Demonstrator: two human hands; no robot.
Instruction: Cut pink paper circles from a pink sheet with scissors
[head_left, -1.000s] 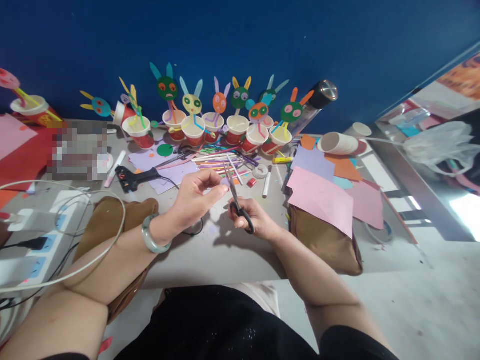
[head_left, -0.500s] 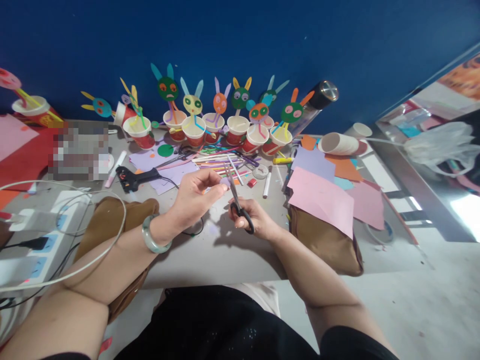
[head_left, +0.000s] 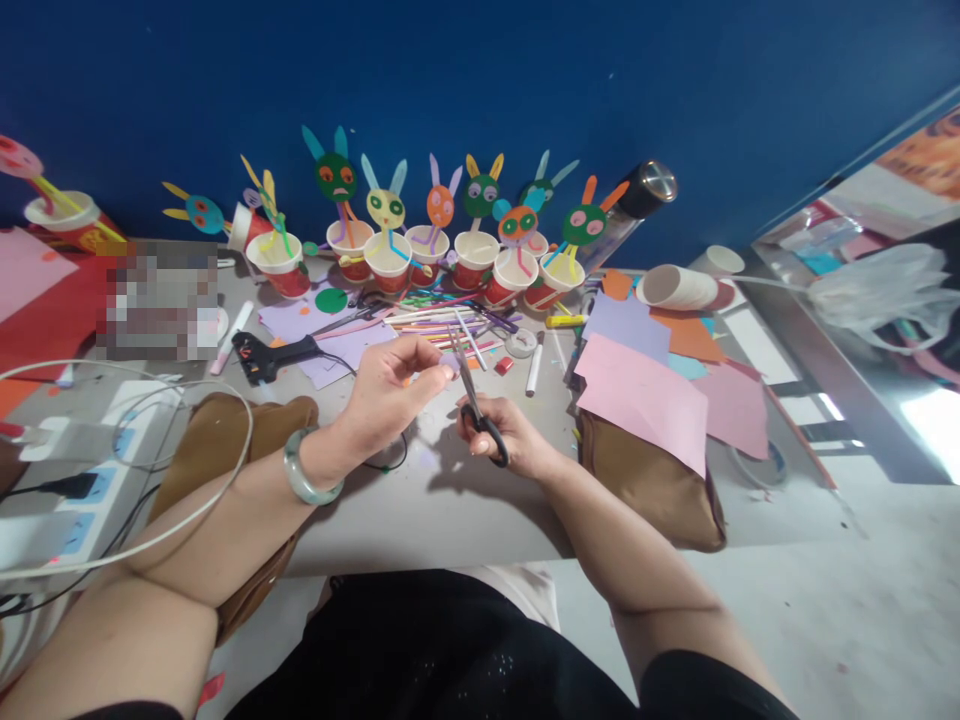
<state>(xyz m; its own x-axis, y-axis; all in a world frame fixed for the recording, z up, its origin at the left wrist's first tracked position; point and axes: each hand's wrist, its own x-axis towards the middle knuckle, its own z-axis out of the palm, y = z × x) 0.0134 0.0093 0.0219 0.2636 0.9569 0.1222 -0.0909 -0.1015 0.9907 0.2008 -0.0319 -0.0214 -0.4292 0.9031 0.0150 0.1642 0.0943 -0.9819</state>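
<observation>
My right hand grips a pair of black-handled scissors, blades pointing up and away from me. Beside the blades, my left hand is closed in a pinch, thumb against fingers. A tiny purplish scrap, probably paper, shows at its fingertips, mostly hidden. Both hands hover over the table, close together. Beyond them lies a loose bundle of coloured sticks. A small red block and a white marker rest just past the scissors.
Paper cups with paper rabbit figures line the blue wall. At left lie a black glue gun, a power strip with cables, and a brown pouch. Pink paper covers another brown pouch at right. A bottle leans behind.
Almost nothing differs. Both hands and the scissors keep nearly the same place, with only a very slight shift at the left fingertips.
</observation>
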